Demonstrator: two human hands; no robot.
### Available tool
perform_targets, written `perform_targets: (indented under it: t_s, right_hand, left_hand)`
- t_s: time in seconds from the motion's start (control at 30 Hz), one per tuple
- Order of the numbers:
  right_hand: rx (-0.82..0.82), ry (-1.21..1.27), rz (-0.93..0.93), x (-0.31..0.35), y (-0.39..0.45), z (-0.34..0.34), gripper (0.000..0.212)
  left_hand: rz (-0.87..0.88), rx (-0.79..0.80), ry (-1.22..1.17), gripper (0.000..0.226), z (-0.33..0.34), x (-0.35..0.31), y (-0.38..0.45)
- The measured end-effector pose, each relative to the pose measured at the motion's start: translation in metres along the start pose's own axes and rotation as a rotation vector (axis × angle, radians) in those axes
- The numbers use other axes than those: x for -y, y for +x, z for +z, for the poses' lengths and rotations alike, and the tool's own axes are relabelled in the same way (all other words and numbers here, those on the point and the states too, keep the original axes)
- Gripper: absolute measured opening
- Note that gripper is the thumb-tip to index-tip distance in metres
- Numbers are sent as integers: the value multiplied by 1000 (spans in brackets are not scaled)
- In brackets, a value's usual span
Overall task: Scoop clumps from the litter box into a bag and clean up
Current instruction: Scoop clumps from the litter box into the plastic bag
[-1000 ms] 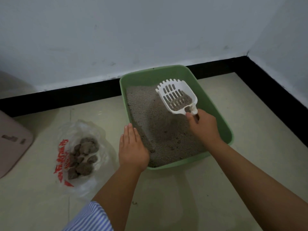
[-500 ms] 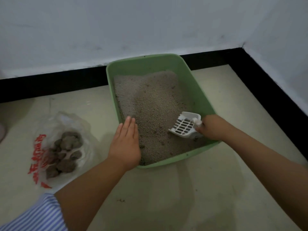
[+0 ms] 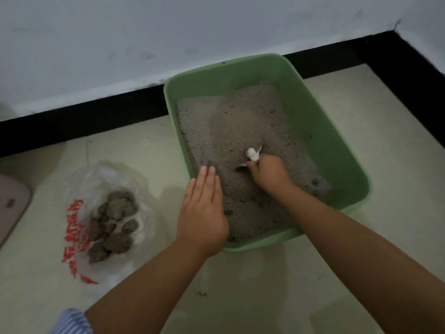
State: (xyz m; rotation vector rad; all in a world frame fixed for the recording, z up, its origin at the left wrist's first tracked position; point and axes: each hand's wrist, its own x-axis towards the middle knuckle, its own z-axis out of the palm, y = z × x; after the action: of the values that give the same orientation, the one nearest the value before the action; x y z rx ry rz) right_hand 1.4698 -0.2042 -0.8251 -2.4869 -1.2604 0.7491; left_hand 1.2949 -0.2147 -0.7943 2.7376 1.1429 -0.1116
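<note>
Nearest the camera, a striped sleeve (image 3: pixel 69 321) shows at the bottom edge, and both bare forearms reach forward over the pale floor (image 3: pixel 265 297).

The left hand (image 3: pixel 202 210) lies flat with its fingers straight and pressed together, resting on the near left corner of the green litter box (image 3: pixel 337 150); its palm covers the rim there and the fingertips lie over the litter beside the left wall.

To its left on the floor lies a clear plastic bag (image 3: pixel 106 213) with red printing, spread open, with a heap of grey-brown clumps (image 3: pixel 113 220) in its middle. The bag is just beside the box, not touching it as far as can be seen.

A little further in, the right hand (image 3: pixel 267 172) is curled round the white scoop (image 3: pixel 252 155) at its handle. Only the handle end and a thin edge of the scoop show; the rest is buried in the litter (image 3: pixel 231 131) near the middle of the box, toward the near side.

The litter is heaped higher through the middle and thins out along the right wall, where bare green bottom shows. A few small dark lumps sit near the near right corner.

At the left edge of the floor, part of a pinkish rounded object (image 3: pixel 12 206) shows; what it is cannot be told.

Beyond the box run a black baseboard (image 3: pixel 84 121) and a white wall (image 3: pixel 168 32), meeting a second wall at the far right corner.
</note>
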Motion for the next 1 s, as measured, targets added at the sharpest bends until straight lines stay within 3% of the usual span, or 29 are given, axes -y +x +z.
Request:
perform_targets:
  t_s: [0.2,0.5,0.73,0.83,1.0]
  right_hand:
    - [-122,53,2,13,13,11,40]
    - [-350,219,-153,2,-10,-20,26]
    - [-355,69,-231,-29,-35,-50,32]
    - [-355,101,-275,-39,-49,-61,25]
    - [-350,129,-276,-42,-59,-74,48]
  left_hand:
    - [-160,-11,49,72,-8,-5,-1]
    - [-154,106,67,67,-11,-4,-2]
    - [-164,142,42,68,-15,-5,-3]
    - [-170,156,55,67,-16,-6,-3]
    - [-176,141,32,64,-16,-6,-3]
